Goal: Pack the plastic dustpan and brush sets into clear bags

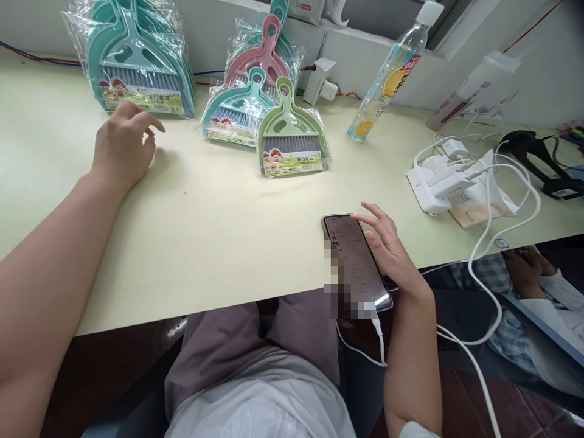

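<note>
My left hand (125,143) rests on the table just in front of a stack of teal dustpan-and-brush sets (137,58) in clear wrap. Its fingers are loosely bent and apart, with nothing in them. My right hand (385,246) is at the right side of a smartphone (358,255), fingers stretched out, one fingertip by the top edge of its lit screen. The phone lies across the table's front edge with a white charging cable (378,328) plugged into its lower end. Between my hands and the wall stand a green dustpan set (292,131), a light blue one (237,115) and a pink one (258,55).
A drink bottle (387,79) stands near the wall. To the right, a white power strip (426,191) with chargers and looping cables lies on the table (205,243), near a black strap-like object (533,158). Another person's hands (529,267) show at the lower right.
</note>
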Tool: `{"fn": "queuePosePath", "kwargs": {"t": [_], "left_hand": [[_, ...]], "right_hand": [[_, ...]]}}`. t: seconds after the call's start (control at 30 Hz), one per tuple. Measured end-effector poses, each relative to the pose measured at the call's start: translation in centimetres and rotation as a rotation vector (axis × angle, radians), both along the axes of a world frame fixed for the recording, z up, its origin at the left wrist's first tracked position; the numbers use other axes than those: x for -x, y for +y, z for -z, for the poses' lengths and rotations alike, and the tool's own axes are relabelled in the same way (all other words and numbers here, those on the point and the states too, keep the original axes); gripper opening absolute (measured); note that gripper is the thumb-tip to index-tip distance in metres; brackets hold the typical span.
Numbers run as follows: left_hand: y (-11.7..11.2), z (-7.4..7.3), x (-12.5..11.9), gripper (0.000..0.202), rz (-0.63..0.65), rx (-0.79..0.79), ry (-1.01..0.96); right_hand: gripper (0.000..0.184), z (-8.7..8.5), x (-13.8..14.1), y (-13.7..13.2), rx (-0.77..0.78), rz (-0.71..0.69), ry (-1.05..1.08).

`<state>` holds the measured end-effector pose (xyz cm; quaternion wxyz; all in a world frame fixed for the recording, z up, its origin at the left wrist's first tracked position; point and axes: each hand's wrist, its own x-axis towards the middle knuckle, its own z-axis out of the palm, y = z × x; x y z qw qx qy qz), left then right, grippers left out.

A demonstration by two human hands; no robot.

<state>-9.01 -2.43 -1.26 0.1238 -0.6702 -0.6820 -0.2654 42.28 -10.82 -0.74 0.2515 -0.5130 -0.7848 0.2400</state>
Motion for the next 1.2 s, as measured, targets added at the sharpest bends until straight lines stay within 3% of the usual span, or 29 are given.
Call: {"fn": "queuePosePath", "kwargs": {"t": [0.53,0.63,0.83,1.2], "left_hand": [[-0.2,-0.4,-0.5,0.037,-0.013,0.038,0.019],[-0.3,-0.6,-0.7,0.038,-0.017,0.045,0.017],[-0.4,-0.8,-0.9,0.038,-0.033,0.055,-0.005],[-0.2,-0.7,-0.8,0.037,-0.033,0.051,-0.013]], "right_hand": [[0.016,0.8,-0.1,-0.1,-0.182,0.214,0.337],[0.015,0.5,0.1,-0.1,-0.216,0.182,0.288],[0.029,-0.6,0.8,0.6,-0.355,0.070,0.012],[0.047,0.2,1.3,1.8,-0.409,-0.003,-0.106]]}}
